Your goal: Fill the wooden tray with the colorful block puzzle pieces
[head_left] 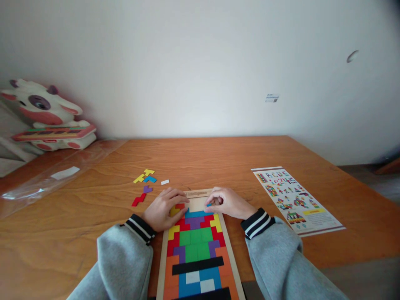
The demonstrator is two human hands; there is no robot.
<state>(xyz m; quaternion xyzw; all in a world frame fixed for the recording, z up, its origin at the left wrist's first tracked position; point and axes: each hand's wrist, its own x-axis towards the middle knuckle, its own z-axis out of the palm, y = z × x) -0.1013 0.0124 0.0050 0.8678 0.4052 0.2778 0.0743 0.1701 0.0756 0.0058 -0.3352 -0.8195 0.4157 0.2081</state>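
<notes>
A wooden puzzle tray [161, 273] lies in front of me, mostly filled with coloured block pieces. Near its top, a strip of bare wood [196, 204] shows between my hands. My right hand [229, 203] pinches a small blue puzzle piece [208, 204], mostly hidden by the fingers, at the top right of the tray. My left hand [165, 208] rests over the upper left edge, thumb and forefinger apart, touching the red and yellow pieces there. Below the hands sit purple [196, 223], green [196, 236] and orange [170, 281] pieces.
Left of the tray lie loose yellow [139, 178], blue [150, 179], purple [147, 189], red [139, 199] and white [165, 182] pieces. A printed pattern sheet [296, 200] is at right. Further left are a clear plastic bag [40, 187] and a cow-shaped toy keyboard [56, 118].
</notes>
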